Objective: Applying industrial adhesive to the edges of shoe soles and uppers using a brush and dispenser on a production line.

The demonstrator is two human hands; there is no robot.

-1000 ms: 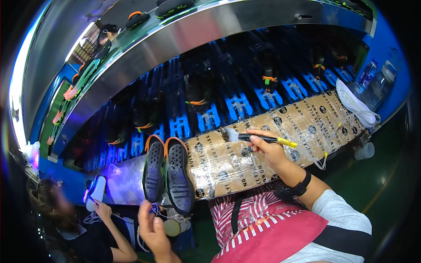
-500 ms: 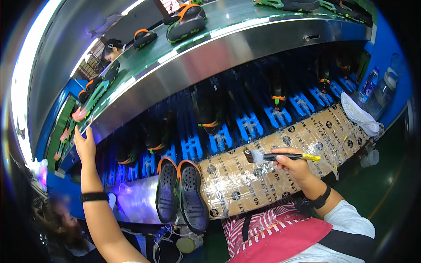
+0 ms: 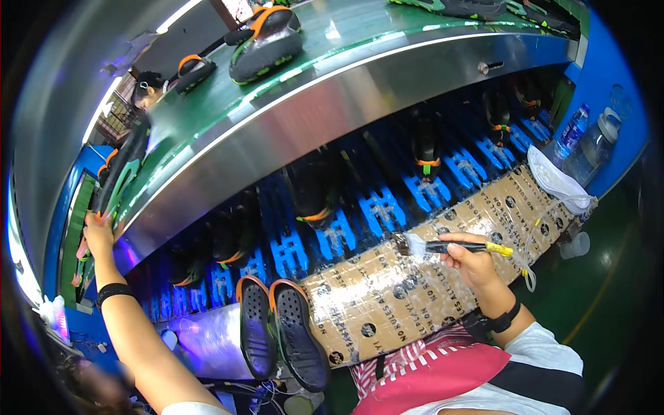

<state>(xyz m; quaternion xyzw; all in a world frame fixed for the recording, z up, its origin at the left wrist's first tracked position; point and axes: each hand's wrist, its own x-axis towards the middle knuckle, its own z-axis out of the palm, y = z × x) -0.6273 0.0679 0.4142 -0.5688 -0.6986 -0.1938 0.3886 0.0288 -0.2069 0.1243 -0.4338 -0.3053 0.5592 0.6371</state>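
Note:
My right hand point(image 3: 476, 268) holds a paintbrush point(image 3: 417, 245) with dark bristles, a pale ferrule and a black-and-yellow handle, level above the cardboard-covered ledge. At the far left, my left arm stretches up to the conveyor belt. There my left hand point(image 3: 99, 237) is closed at the pinkish end of a green-and-black shoe sole point(image 3: 124, 181); some of its fingers are hidden. Two dark clogs, a left one point(image 3: 256, 335) and a right one point(image 3: 299, 339), with orange straps, lie side by side on the ledge, toes toward me.
The green conveyor belt point(image 3: 346, 26) behind a steel side panel point(image 3: 304, 104) carries several dark shoes. Below it, a row of blue holders point(image 3: 382, 209) runs along the taped cardboard point(image 3: 387, 297). A white cap-like item point(image 3: 553, 180) and bottles point(image 3: 574, 128) stand right. Another person point(image 3: 146, 90) is beyond the belt.
My left hand has reached farther left and met the sole's pinkish end. The view has shifted slightly. My right hand keeps its hold on the brush.

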